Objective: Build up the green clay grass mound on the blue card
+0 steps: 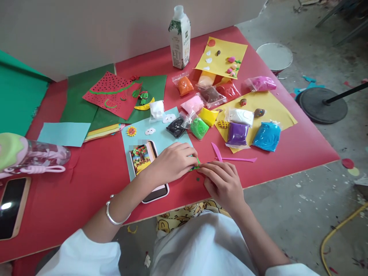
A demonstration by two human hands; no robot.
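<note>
Near the front edge of the red table, my left hand has its fingers bent over a small green clay piece, pressing on it. From the right, the fingertips of my right hand touch the same piece. A tiny dark green bit lies just below it. Under my left forearm is a white-edged phone showing a colourful picture, partly on a light blue sheet. That sheet bears a clay sun and a white clay cloud. Two pink plastic tools lie beyond my right hand.
Bags of coloured clay, such as purple and blue, lie across the red table. A white carton stands at the back. At the left are a clear bottle and another phone.
</note>
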